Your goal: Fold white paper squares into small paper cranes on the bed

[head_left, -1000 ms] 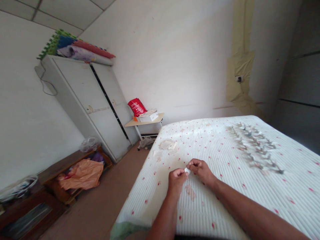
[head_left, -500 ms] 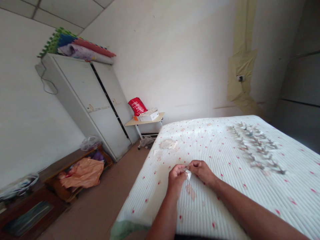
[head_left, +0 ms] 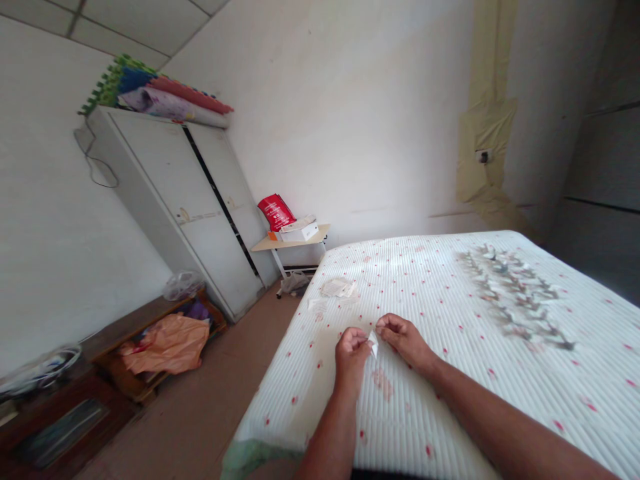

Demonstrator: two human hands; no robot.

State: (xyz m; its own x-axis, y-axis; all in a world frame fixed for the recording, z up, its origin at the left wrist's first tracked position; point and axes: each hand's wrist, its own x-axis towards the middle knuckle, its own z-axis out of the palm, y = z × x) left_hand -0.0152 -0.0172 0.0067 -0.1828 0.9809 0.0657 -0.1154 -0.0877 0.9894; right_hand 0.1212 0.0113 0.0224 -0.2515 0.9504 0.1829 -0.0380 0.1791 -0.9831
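- A small white folded paper (head_left: 373,345) is sticking up between the hands, pointed and creased, just above the middle of the mattress (head_left: 425,413).
- The left hand (head_left: 352,353) is curled narrow, its fingertips pinching the paper's lower edge.
- The right hand (head_left: 404,340) is curled narrow too, its fingertips (head_left: 383,322) pressing on the paper's upper side.
- Rows of folded paper pieces (head_left: 510,297) are lying across the far right of the mattress.
- Loose paper scraps (head_left: 337,287) are lying near the mattress's far left side.
- A desk (head_left: 295,245) is standing beyond the mattress's far corner, carrying a white box (head_left: 299,231).
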